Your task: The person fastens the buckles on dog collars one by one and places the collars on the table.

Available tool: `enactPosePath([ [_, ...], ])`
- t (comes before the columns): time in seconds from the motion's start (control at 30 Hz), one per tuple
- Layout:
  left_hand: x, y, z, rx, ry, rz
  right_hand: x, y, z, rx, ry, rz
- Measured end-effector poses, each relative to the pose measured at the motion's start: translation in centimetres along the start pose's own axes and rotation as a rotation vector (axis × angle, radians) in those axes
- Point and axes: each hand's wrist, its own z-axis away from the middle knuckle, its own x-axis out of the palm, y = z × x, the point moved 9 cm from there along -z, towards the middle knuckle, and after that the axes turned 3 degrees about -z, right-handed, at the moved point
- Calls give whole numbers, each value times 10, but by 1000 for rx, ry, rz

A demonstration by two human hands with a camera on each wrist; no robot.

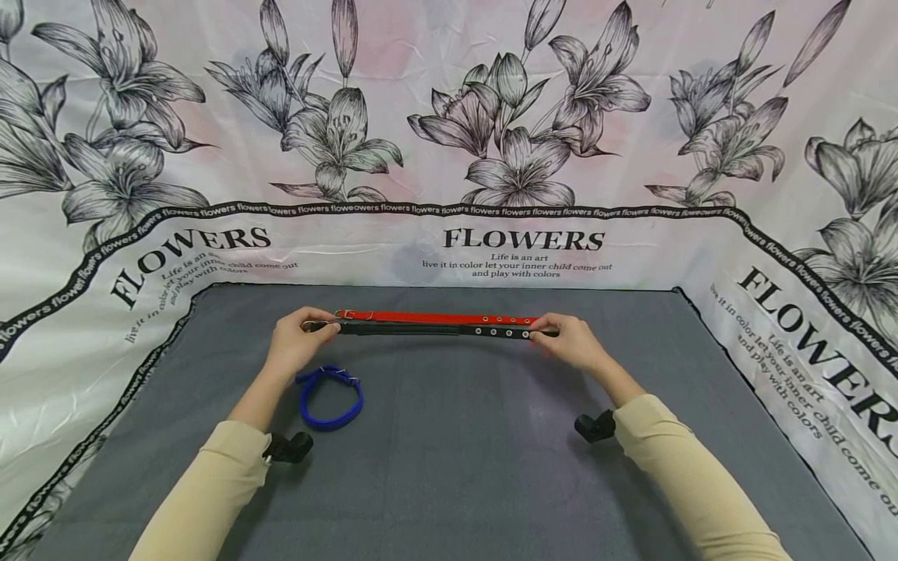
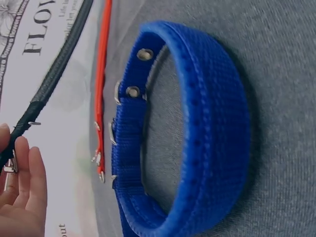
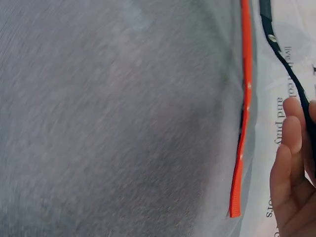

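— Pinching what, and where?
— Black strap (image 1: pixel 407 329), at both ends, with left hand (image 1: pixel 298 343) and right hand (image 1: pixel 571 340); held straight, lengthwise alongside red strap (image 1: pixel 421 318).
— Nearer to which hand?
— Neither.

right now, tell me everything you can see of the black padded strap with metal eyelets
The black padded strap, fabric by its look, has a thicker, textured stretch and thinner ends. Silver-coloured metal eyelets line the section near the right hand; a silver-coloured metal buckle shows at the left hand. The hands pinch it, one near each end, nearly straight and raised above the grey fabric surface. In the head view it runs just below the long red strap.
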Motion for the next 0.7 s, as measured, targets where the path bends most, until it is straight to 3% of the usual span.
enactPosePath([
  [0.17,3,1,2,-44,-39,166,2,1,1,78,-68,-200],
  [0.37,5,6,4,-35,-73,333,4,-8,2,90,-110,-324],
  [0.5,6,11,4,-12,-68,372,3,-18,2,66,-101,-363],
  [0.7,3,18,4,19,-28,358,-1,-24,-3,11,-15,-368],
])
